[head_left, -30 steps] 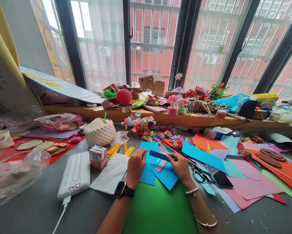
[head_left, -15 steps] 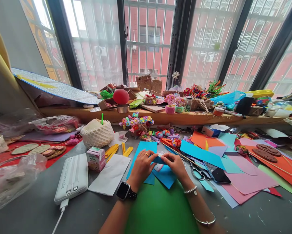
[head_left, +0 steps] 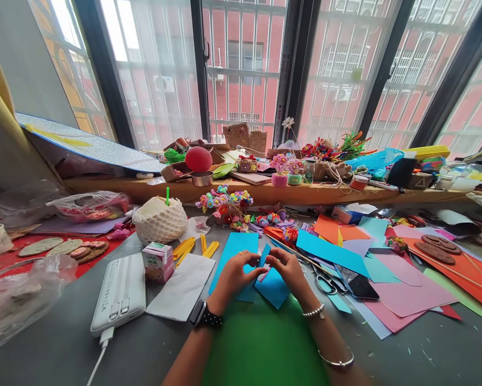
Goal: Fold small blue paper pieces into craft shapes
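Between the fingertips of both hands stands a small blue paper piece (head_left: 264,255), apparently folded, tilted upward. My left hand (head_left: 241,271), with a watch on its wrist, pinches its left side. My right hand (head_left: 284,265), above a beaded bracelet, pinches the right side. Below them lie a blue paper sheet (head_left: 273,289) and, to the left, a longer blue sheet (head_left: 235,246). A small patterned item shows partly between the hands; the fingers hide most of it. Beneath is a green surface (head_left: 260,343).
Scissors (head_left: 326,284) and a phone (head_left: 359,283) lie right of my hands, by pink paper (head_left: 413,295). To the left are a white power bank (head_left: 120,292), a drink carton (head_left: 158,261), white paper (head_left: 182,289) and a netted coconut (head_left: 160,220). Crafts line the windowsill (head_left: 241,194).
The small blue paper piece has turned from lying nearly flat to a steeper, upright tilt. My left wrist has rotated, showing the watch edge-on.
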Demonstrator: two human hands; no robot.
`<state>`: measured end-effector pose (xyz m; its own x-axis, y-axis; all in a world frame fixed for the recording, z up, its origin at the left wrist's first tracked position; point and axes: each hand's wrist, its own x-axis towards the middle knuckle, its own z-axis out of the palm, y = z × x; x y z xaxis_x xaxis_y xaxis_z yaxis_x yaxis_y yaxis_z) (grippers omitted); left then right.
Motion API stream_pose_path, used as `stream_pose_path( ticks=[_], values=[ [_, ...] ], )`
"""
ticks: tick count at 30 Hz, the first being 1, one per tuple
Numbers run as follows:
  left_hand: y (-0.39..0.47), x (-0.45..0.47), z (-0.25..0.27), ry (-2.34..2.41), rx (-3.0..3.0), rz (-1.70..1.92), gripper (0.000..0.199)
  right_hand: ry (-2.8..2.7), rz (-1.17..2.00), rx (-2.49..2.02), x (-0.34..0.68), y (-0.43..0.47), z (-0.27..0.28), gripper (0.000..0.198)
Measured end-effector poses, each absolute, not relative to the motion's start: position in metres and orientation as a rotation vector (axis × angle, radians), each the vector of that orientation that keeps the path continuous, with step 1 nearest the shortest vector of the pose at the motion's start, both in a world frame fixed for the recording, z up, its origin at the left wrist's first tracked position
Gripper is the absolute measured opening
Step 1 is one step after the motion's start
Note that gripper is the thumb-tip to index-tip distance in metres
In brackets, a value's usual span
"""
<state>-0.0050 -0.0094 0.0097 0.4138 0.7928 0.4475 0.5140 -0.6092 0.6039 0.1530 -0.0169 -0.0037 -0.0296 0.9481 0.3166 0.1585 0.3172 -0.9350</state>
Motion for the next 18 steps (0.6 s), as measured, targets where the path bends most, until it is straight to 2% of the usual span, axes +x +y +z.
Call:
stream_pose_path(
  ticks=[11, 18],
  values=[
    [-0.0082, -0.0018, 0.0082, 1.022, 1.861, 0.942, 0.032, -1.427, 0.842, -1.061, 0.1526, -0.0162, -0.0037, 0.026],
    [-0.0060, 0.0024, 0.0059, 0.972, 1.621, 0.917, 0.029, -1.463, 0.594, -1.162, 0.1496, -0.0172, -0.0082, 0.024]
  ],
)
